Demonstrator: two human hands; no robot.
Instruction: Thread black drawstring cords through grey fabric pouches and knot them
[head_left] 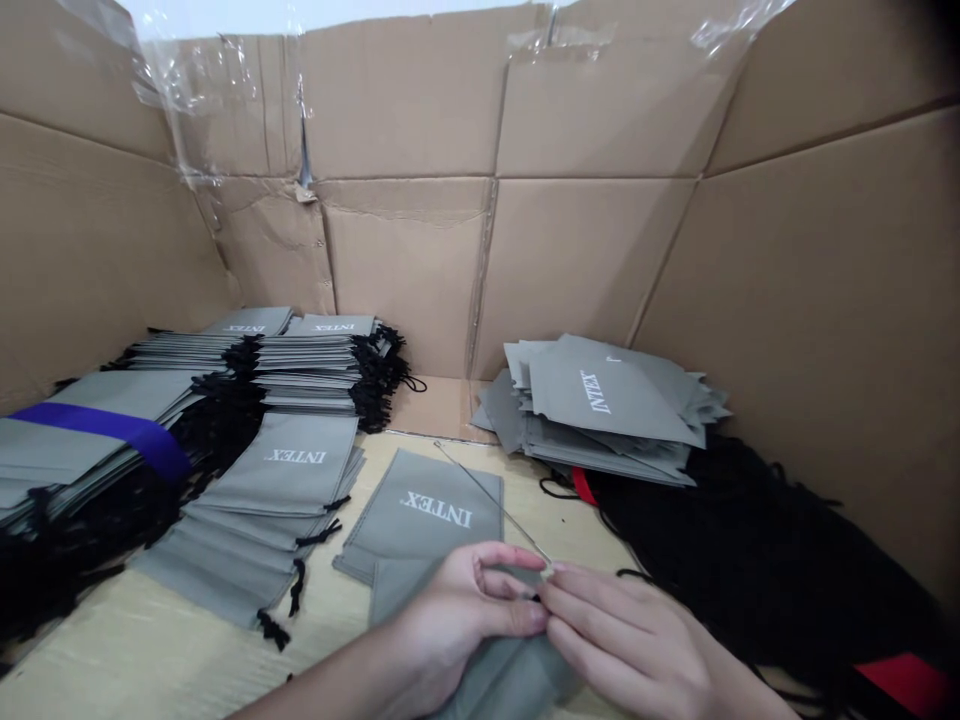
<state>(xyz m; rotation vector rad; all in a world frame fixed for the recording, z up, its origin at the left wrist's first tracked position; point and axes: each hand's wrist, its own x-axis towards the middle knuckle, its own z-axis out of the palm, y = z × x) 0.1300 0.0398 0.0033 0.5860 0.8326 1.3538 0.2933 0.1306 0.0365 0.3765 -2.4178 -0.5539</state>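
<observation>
My left hand (476, 610) pinches the edge of a grey fabric pouch (514, 680) near the bottom middle. My right hand (630, 635) meets it there, its fingers closed on the near end of a thin metal rod (495, 495). From those fingertips the rod slants away to the upper left, with a small loop at its far end. A tiny black bit shows between the two hands; I cannot tell what it belongs to. Just beyond lies a flat grey pouch (439, 510) with INTEX printed in white, partly under the rod.
Fanned pouches with black cord ends (277, 470) lie left, before stacked pouches (304, 350) and a bundle with a blue band (105, 425). At right are a loose pouch pile (615, 390) and a heap of black cords (750, 560). Cardboard walls (405, 110) enclose the table.
</observation>
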